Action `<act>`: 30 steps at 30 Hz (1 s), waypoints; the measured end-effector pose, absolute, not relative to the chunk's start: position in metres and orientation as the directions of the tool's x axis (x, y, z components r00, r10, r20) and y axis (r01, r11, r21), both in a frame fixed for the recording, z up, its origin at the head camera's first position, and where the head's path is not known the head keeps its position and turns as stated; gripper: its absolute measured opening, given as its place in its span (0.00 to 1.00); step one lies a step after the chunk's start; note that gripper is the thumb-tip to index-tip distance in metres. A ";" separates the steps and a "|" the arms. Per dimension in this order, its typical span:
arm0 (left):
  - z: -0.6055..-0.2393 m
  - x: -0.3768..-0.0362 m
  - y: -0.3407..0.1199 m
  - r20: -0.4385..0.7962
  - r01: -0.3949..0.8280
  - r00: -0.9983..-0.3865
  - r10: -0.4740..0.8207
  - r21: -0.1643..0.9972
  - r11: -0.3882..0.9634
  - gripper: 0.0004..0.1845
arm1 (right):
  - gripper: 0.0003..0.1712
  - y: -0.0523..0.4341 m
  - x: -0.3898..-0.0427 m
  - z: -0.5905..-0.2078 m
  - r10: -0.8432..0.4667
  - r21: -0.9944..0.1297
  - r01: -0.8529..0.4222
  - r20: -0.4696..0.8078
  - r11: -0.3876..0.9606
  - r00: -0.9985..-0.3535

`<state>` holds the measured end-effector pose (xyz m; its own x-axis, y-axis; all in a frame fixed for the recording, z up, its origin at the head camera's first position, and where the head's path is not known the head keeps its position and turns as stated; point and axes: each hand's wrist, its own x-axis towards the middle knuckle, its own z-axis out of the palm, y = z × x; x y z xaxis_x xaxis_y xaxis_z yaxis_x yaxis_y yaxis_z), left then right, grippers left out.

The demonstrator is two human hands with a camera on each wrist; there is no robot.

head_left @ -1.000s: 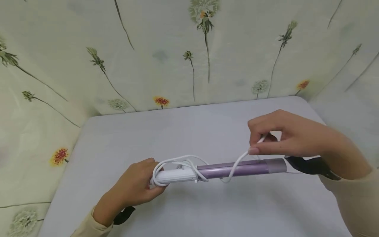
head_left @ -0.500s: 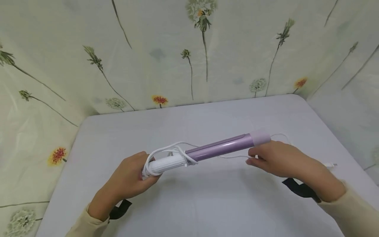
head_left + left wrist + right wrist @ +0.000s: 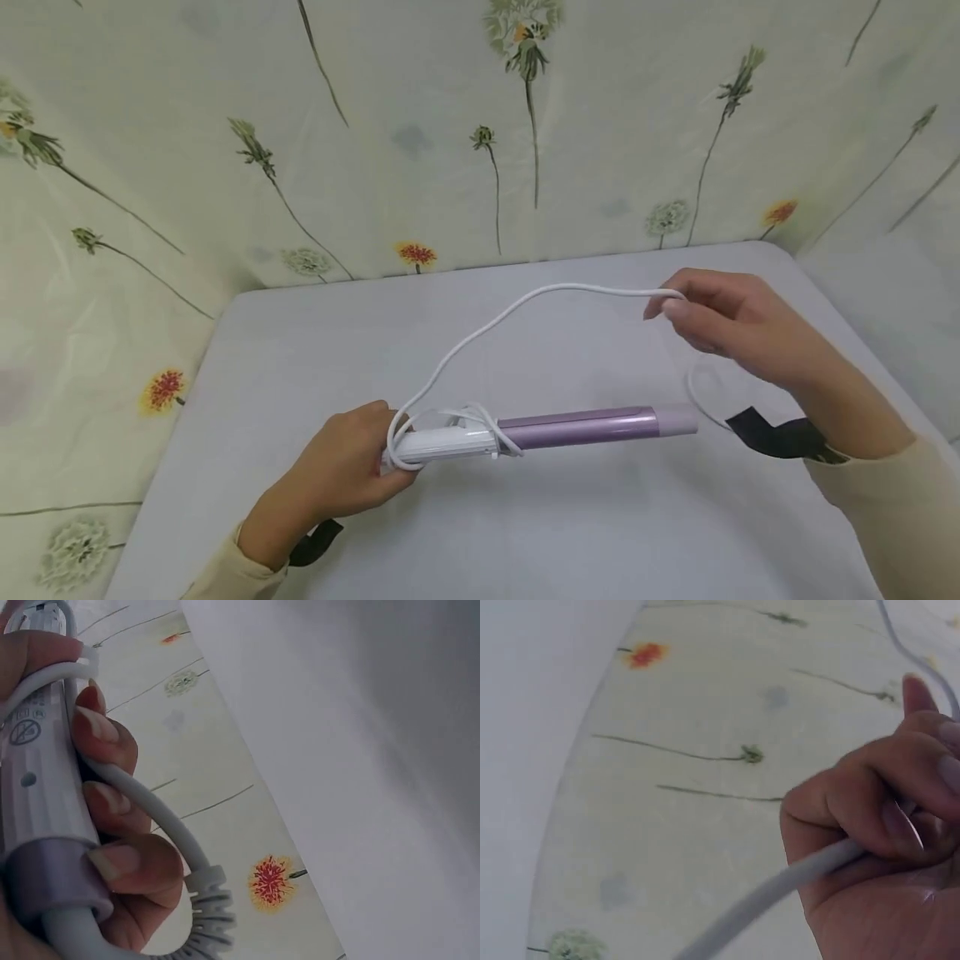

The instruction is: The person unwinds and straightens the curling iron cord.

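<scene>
A curling iron (image 3: 577, 428) with a purple barrel and white handle lies nearly level above the table in the head view. My left hand (image 3: 348, 462) grips its handle end, fingers curled round it in the left wrist view. A white power cord (image 3: 480, 329) loops round the handle and arcs up to the right. My right hand (image 3: 750, 325) pinches this cord between thumb and fingers, beyond the barrel's pale tip (image 3: 677, 420). The cord passes through the curled fingers (image 3: 870, 787) in the right wrist view. A ribbed cord sleeve (image 3: 210, 915) bends by the handle's base.
The table (image 3: 555, 525) has a pale, smooth cover. Behind and to the left stands a flower-printed sheet (image 3: 420, 192). A loose stretch of cord (image 3: 697, 396) hangs below my right hand. Dark straps (image 3: 780, 435) show at both wrists.
My right hand dipped below the barrel and then came up on its far side, drawing the cord into a wide arc. The iron's tip rose, then sank back level.
</scene>
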<state>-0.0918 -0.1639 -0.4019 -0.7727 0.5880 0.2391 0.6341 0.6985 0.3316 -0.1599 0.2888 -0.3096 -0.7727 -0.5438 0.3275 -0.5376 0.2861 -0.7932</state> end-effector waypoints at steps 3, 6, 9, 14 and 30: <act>-0.405 -0.097 -0.166 0.243 0.615 -0.789 0.565 0.311 0.725 0.13 | 0.20 0.300 -0.141 -0.296 -0.646 -0.784 -0.621 0.475 -0.001 -0.598; -0.406 -0.103 -0.168 0.232 0.577 -0.817 0.528 0.328 0.748 0.10 | 0.16 0.304 -0.122 -0.290 -0.727 -0.737 -0.663 0.525 -0.128 -0.443; -0.405 -0.107 -0.171 0.215 0.527 -0.850 0.482 0.367 0.766 0.10 | 0.18 0.307 -0.103 -0.295 -0.807 -0.736 -0.677 0.386 0.023 -0.447; -0.400 -0.108 -0.173 0.209 0.470 -0.883 0.421 0.423 0.775 0.11 | 0.12 0.305 -0.095 -0.322 -0.695 -0.534 -0.570 -0.048 0.625 -0.718; -0.393 -0.099 -0.175 0.235 0.498 -0.867 0.440 0.455 0.738 0.12 | 0.22 0.257 -0.153 -0.399 -0.552 -0.335 -0.509 -0.042 0.793 -0.833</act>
<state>-0.0987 -0.1751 -0.3928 -0.8668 0.4398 0.2350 0.4980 0.7383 0.4549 -0.1528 0.2565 -0.3987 -0.8325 -0.5524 -0.0419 -0.5091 0.7926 -0.3355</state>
